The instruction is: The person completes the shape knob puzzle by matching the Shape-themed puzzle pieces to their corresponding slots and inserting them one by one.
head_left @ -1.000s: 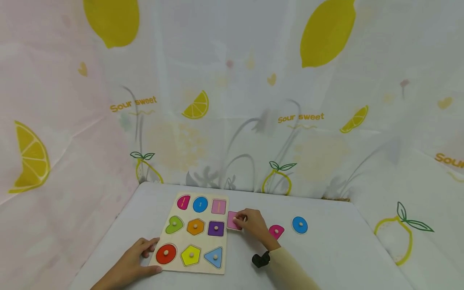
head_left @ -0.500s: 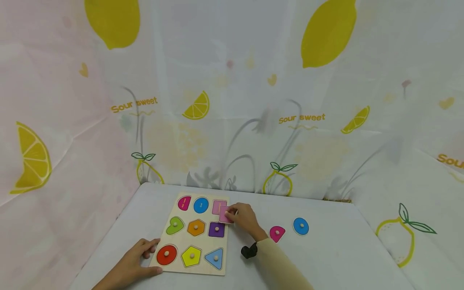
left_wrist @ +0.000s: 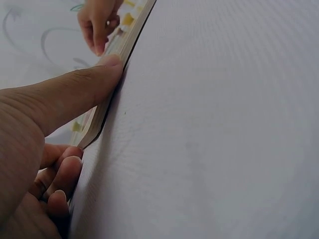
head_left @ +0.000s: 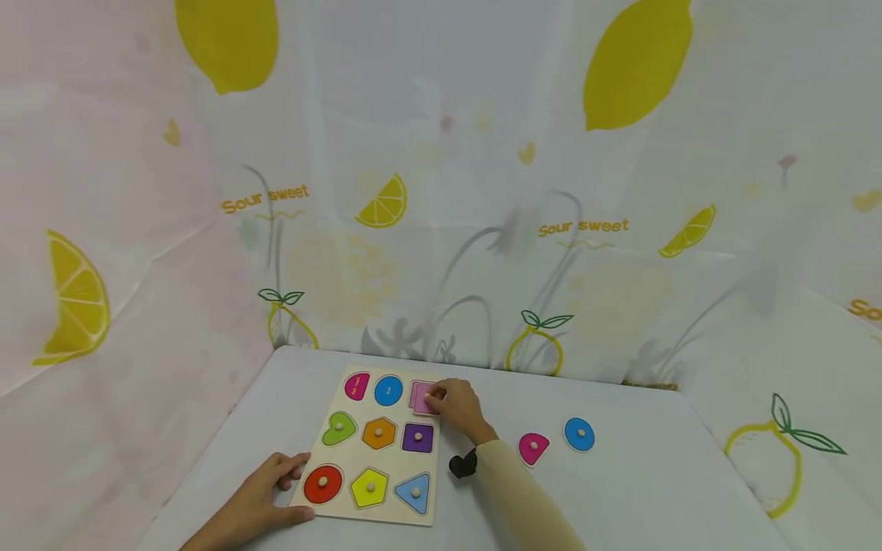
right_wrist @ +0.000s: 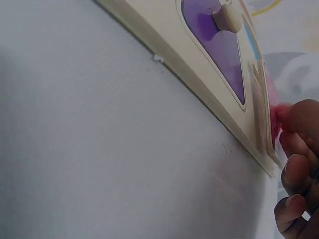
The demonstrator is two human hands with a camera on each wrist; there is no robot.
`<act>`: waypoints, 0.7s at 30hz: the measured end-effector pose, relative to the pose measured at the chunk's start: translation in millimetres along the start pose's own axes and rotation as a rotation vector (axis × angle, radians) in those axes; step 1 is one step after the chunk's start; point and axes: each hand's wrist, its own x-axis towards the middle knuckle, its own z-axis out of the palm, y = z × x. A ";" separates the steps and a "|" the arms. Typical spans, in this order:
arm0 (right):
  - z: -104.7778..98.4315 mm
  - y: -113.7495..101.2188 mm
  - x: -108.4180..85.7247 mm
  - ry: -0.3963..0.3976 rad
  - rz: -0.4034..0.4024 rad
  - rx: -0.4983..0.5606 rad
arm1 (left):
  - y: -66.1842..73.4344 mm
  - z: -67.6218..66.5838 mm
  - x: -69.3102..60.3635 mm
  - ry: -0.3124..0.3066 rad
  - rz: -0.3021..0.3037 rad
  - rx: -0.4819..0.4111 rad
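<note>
The wooden puzzle board (head_left: 388,457) lies on the table in the head view, holding coloured shapes with knobs. My left hand (head_left: 251,501) grips its near left corner; in the left wrist view the thumb of that hand (left_wrist: 55,104) presses the board's edge (left_wrist: 92,124), with curled fingers round the corner. At the far right recess my right hand (head_left: 460,407) pinches the knob of a pink square (head_left: 422,405), which overlaps the recess slightly off line. The right wrist view has the fingers of that hand (right_wrist: 299,159) beside the board's edge (right_wrist: 199,89), the square mostly hidden.
A magenta rounded piece (head_left: 530,457) and a blue circle (head_left: 574,442) lie on the white table (head_left: 641,490) to the right of the board. Behind and beside the table hangs a lemon-patterned cloth (head_left: 455,268).
My right hand has carried the pink square leftward from beside the board onto the far right recess. The left hand keeps its grip on the corner. The head view has shifted slightly.
</note>
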 end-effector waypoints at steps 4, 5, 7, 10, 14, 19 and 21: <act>0.6 -1.3 1.8 0.002 0.013 0.005 | -0.9 1.1 -0.3 0.004 0.008 -0.013; 1.3 -1.4 2.6 0.003 0.014 0.006 | -1.4 1.4 -0.4 0.006 0.008 -0.013; 3.0 -1.6 4.2 0.003 0.019 0.012 | -1.7 1.6 -0.4 0.008 0.009 -0.013; 5.1 -2.4 6.4 0.007 0.020 0.019 | -1.4 1.6 -0.1 0.007 -0.002 -0.014; 6.9 -4.0 8.9 0.004 0.016 0.017 | 0.7 0.5 -0.5 -0.002 -0.001 -0.018; 7.5 -6.2 11.1 -0.001 0.012 0.011 | 1.5 -0.4 -1.5 -0.003 0.014 -0.022; 8.0 -6.3 11.7 -0.003 0.017 0.012 | 0.7 0.1 -2.0 0.000 0.017 -0.020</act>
